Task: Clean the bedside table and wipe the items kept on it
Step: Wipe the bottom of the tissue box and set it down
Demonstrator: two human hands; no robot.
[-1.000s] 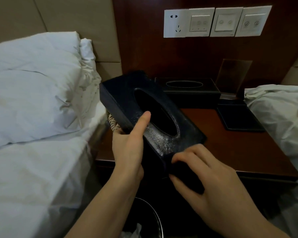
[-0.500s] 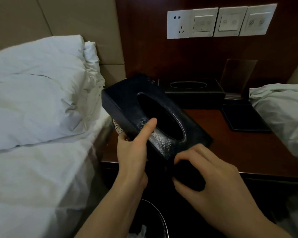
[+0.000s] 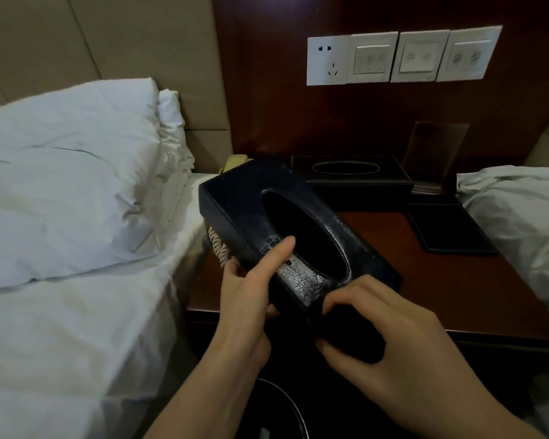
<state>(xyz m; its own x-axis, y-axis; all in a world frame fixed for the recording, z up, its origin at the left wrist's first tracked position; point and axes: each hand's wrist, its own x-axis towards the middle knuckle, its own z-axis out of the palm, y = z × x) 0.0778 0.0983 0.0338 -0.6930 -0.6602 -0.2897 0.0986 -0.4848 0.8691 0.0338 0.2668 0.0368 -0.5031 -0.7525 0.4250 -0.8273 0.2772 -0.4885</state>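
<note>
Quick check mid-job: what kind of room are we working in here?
Most likely a twin hotel room: two white-sheeted beds, left bed and right bed, flank a wooden bedside table under a wall panel of switches.

There are no words, numbers or brand names to read here. The white wall socket [image 3: 327,60] on the far dark wood wall has only plug holes. The three white switch plates [image 3: 422,56] to its right show small marks too blurry to read.
</note>
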